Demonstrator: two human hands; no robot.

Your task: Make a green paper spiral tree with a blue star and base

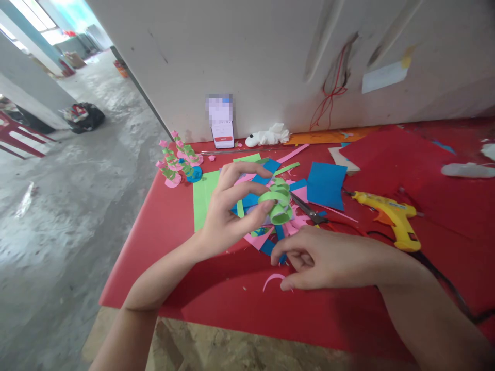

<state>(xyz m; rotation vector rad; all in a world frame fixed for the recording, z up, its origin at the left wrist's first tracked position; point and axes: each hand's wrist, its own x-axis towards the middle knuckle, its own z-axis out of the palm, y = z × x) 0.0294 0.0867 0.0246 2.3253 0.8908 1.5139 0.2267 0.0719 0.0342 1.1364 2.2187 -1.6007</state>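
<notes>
My left hand (235,201) pinches a curled green paper strip (281,208) between thumb and fingers, holding it over the pile of cut paper. Its coils hang loosely to the right of the fingertips. My right hand (309,257) is beside it, lower and to the right, with thumb and index finger apart and nothing seen between them. Close to the right thumb lies a thin curved pink paper scrap (273,276). Just behind the curled strip, scissors (309,208) rest on pink and blue paper pieces.
A yellow glue gun (390,214) with a black cord lies at right. Blue paper (327,184) and green paper (203,198) sit on the red table (216,293). Small paper plants (180,157) stand at the left edge. A phone (223,126) leans against the white panel (240,46).
</notes>
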